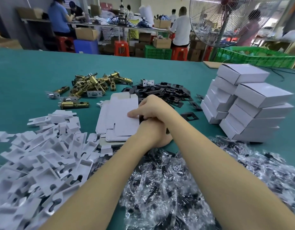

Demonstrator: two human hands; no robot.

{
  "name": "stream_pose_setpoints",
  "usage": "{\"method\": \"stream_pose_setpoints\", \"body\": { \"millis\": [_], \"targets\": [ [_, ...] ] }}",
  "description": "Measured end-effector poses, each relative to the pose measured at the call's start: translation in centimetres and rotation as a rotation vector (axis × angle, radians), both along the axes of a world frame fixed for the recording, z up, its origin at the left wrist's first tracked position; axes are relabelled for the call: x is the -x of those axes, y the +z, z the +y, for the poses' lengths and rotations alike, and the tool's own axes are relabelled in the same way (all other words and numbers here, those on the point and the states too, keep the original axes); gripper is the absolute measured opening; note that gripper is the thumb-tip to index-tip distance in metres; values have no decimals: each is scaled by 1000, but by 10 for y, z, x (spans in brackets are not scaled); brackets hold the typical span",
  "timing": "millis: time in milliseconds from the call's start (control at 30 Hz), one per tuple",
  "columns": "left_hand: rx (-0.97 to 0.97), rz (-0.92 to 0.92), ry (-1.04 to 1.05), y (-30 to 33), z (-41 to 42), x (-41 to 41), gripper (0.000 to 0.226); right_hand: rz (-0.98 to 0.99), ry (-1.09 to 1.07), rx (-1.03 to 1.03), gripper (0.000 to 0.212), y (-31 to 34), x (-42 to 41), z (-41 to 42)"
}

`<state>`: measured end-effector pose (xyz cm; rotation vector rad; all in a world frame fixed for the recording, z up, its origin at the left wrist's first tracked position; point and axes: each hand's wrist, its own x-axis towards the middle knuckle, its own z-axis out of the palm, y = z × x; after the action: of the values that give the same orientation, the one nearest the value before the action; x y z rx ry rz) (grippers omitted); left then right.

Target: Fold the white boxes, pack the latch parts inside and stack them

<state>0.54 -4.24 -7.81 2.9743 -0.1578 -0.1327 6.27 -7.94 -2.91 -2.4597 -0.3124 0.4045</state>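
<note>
A stack of flat white box blanks (pixel 117 117) lies in the middle of the green table. My right hand (pixel 151 107) reaches across my left wrist and pinches the right edge of the top blank, thumb on top. Just below it my left hand (pixel 152 132) is curled around a black strike plate (pixel 141 119), of which only a dark edge shows. Brass latch bolts (pixel 92 85) lie in a heap at the back. More black plates (pixel 166 92) lie beside them. Folded white boxes (pixel 248 103) stand stacked at the right.
White card inserts (pixel 42 155) are piled at the near left. Clear bags of black screws (pixel 176 188) are heaped at the near right under my arms. A green crate (pixel 258 57), a standing fan (pixel 226 20) and several people at benches are beyond the table's far edge.
</note>
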Motion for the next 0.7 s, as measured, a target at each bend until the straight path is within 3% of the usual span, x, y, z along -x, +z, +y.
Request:
{"method": "stream_pose_setpoints", "body": {
  "millis": [133, 267, 433, 500, 567, 700],
  "targets": [
    [171, -162, -84, 0, 1, 3, 33, 99, -116, -482, 17, 10, 0, -13],
    [244, -172, -98, 1, 3, 3, 28, 96, -142, -593, 9, 17, 2, -32],
    [204, -200, -30, 3, 7, 2, 32, -105, -325, -829, 9, 14, -5, -66],
    [208, -189, 28, 3, 8, 0, 41, -349, -404, -731, 16, 7, -5, -83],
    [313, -165, 112, 3, 7, -2, 65, -464, -398, -637, 19, 2, 1, -98],
    [610, -293, 187, 10, 1, -5, 115, -259, -175, -468, 35, 3, 14, -111]
  ]
}}
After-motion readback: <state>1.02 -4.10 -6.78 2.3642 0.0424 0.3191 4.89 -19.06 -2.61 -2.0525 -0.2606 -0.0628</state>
